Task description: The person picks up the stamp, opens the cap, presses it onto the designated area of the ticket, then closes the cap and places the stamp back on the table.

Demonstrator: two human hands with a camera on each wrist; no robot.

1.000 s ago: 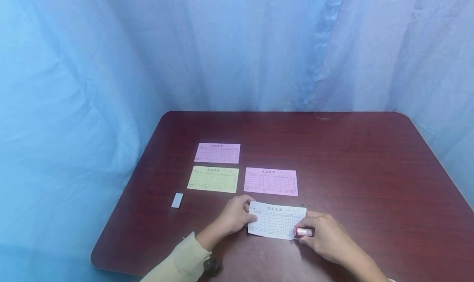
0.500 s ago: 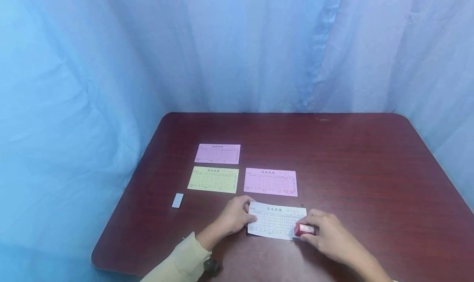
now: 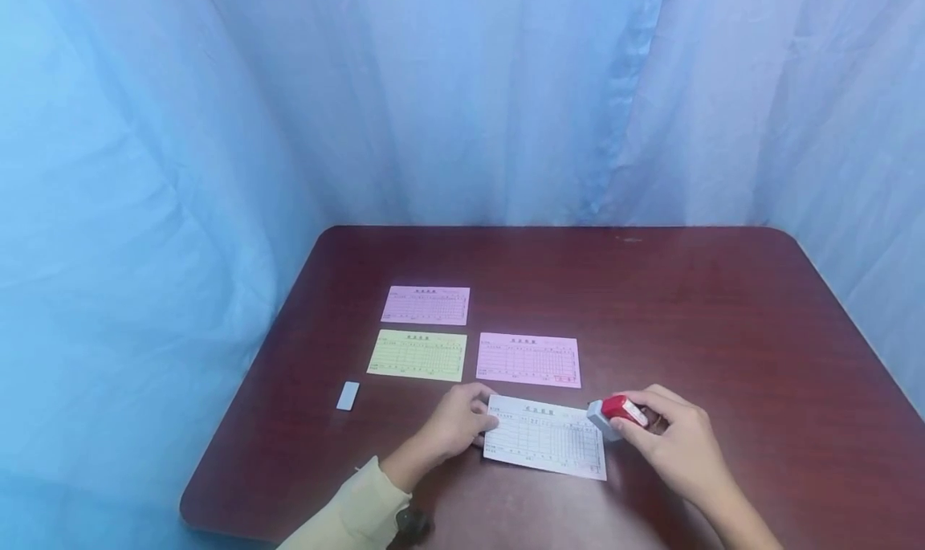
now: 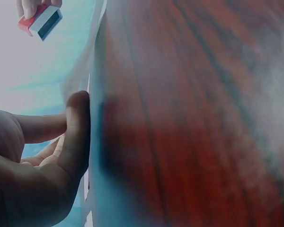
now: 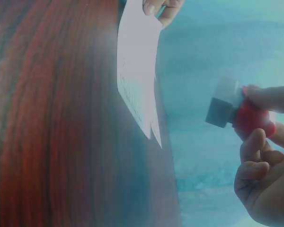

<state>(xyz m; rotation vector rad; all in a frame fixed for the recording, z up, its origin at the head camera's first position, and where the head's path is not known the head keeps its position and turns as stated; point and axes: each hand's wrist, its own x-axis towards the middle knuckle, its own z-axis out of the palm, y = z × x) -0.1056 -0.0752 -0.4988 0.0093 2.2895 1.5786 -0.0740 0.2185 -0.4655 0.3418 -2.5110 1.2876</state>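
Observation:
My left hand pinches the left edge of a white printed receipt slip, thumb on top. In the right wrist view the slip splits into more than one layer at its free corner. Between the thumb and fingers of my right hand is a red and grey self-inking stamp, held tilted by the slip's upper right corner. The left wrist view shows the stamp's dark rectangular face, raised off the paper.
Behind the white slip lie a yellow slip and a pink slip with a red mark in its lower right corner. Another pink slip is farther back. A small pale rectangular piece lies at left on the dark red table.
My right hand has lifted the stamp off the white slip's lower right corner and moved it up and right, tilting it. My left hand keeps its hold on the left edge.

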